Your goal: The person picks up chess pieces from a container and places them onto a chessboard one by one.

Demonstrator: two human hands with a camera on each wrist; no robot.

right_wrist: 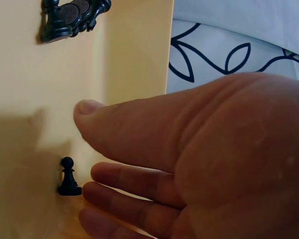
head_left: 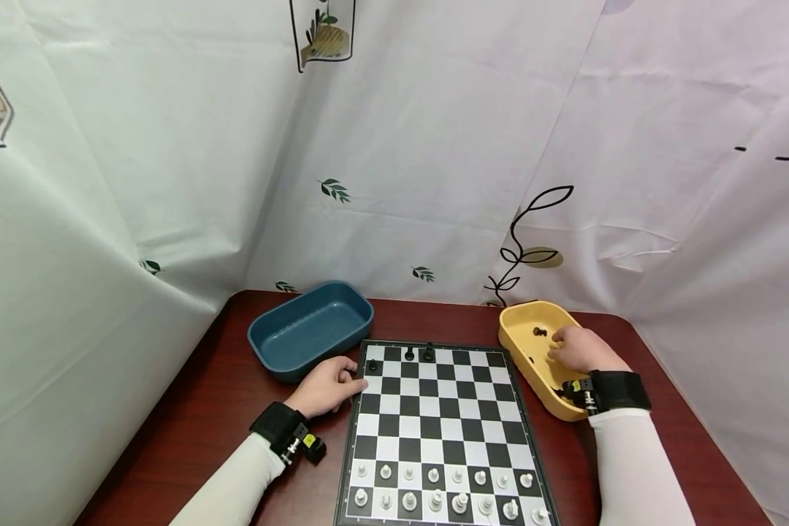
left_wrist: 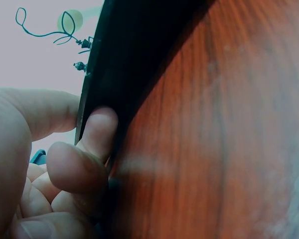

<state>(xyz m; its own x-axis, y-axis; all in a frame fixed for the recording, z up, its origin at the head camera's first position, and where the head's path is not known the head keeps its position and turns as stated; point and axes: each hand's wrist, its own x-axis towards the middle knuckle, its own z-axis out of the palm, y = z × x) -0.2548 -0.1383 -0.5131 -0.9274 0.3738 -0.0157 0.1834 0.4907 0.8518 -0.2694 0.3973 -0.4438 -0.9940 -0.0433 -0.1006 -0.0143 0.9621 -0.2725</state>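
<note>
My left hand (head_left: 326, 387) grips the left edge of the black-and-white chessboard (head_left: 437, 409), with the thumb on top; the left wrist view shows fingers against the board's dark side (left_wrist: 124, 55). On the far rows stand three black pieces, among them a pawn (head_left: 372, 365) at the far left. White chess pieces (head_left: 436, 500) fill the two near rows. Inside the yellow tray (head_left: 511, 321), my right hand (head_left: 585, 349) reaches down with thumb and fingers apart. A black pawn (right_wrist: 68, 177) lies close to its fingertips, and more black pieces (right_wrist: 70, 17) lie farther up the tray.
A blue tray (head_left: 309, 329) stands at the back left, beyond my left hand. The dark red wooden table (head_left: 191, 409) runs back to a white patterned cloth (head_left: 394, 241). The yellow tray sits close to the board's right edge.
</note>
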